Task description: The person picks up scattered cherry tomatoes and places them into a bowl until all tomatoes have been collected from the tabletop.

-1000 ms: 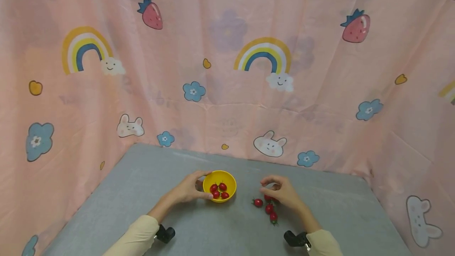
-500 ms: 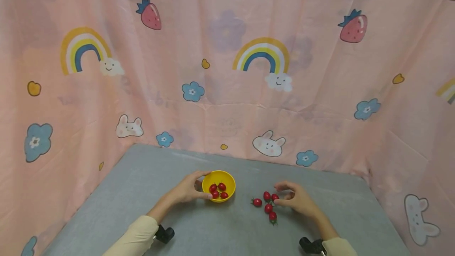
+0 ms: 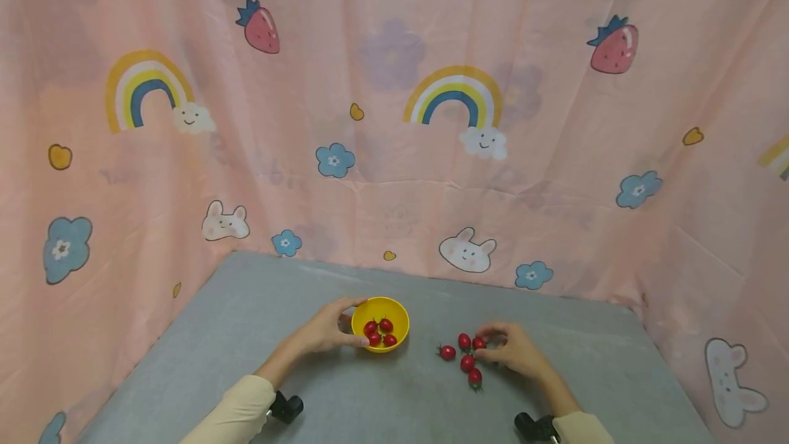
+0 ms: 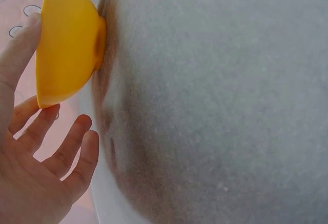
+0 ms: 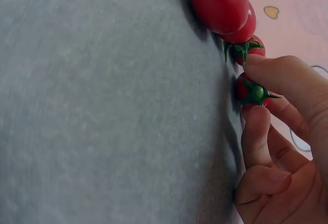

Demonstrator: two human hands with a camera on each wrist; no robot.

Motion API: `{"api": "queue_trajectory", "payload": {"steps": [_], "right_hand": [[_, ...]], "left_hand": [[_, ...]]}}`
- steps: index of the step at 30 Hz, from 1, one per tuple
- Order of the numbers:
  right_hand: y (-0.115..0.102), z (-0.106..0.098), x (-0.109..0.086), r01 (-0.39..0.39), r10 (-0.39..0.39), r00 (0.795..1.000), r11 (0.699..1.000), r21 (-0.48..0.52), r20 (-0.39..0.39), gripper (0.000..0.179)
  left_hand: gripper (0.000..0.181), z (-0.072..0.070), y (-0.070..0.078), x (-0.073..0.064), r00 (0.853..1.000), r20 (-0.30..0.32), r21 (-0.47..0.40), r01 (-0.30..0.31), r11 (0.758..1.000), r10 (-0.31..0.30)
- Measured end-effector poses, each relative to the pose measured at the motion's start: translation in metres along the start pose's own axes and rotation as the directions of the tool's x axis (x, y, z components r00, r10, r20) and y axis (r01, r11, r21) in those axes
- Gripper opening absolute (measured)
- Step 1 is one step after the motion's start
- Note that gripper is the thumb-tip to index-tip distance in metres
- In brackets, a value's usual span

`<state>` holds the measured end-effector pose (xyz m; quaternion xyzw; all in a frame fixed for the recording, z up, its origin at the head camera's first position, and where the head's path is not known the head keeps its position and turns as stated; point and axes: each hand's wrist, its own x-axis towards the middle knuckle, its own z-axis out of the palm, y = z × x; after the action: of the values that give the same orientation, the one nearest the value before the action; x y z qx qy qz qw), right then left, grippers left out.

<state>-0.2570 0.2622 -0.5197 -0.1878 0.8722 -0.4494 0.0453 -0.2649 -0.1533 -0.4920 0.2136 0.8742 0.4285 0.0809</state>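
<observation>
One bowl [image 4: 69, 49], yellow, smooth, round-walled, with a narrow foot, standing upright on the desk [image 3: 382, 403]; inside, four tomatoes [image 3: 386, 325], red and glossy. One left hand [image 3: 323, 329], thumb and fingers parted around the bowl's side and holding it at the rim. One right hand [image 3: 516, 351], thumb and finger brought together on a single cherry tomato [image 5: 252, 90], plump, shiny-skinned, topped with a green star-shaped stem end; it sits at the right-hand side of a loose group on the desk. Four further loose tomatoes [image 3: 468, 363], small, oval, red, clustered just beside the pinched one, the leftmost slightly apart. Desk: grey, matt, finely mottled; its far edge runs along a curtain [image 3: 382, 204], pink, softly creased cloth printed with rainbows, strawberries and rabbits; its side edges lie well apart from both hands. Room: a bare strip of desk between bowl and loose tomatoes, wider stretches to either side and toward the wearer. Also two pale sleeves [image 3: 231, 411], and a black device [image 3: 286, 406] at each wrist.
</observation>
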Motion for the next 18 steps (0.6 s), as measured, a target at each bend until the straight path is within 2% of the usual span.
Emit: {"api": "queue_trajectory", "payload": {"steps": [12, 18], "right_hand": [[0.0055, -0.0015, -0.0011, 0.012, -0.011, 1.000, 0.999, 0.036, -0.018, 0.028], [0.0026, -0.0041, -0.0026, -0.009, 0.011, 1.000, 0.999, 0.051, -0.026, 0.028]], "left_hand": [[0.077, 0.0002, -0.0002, 0.0005, 1.000, 0.001, 0.002, -0.003, 1.000, 0.003], [0.077, 0.0006, -0.0011, 0.0005, 1.000, -0.001, -0.008, -0.005, 1.000, 0.005]]}}
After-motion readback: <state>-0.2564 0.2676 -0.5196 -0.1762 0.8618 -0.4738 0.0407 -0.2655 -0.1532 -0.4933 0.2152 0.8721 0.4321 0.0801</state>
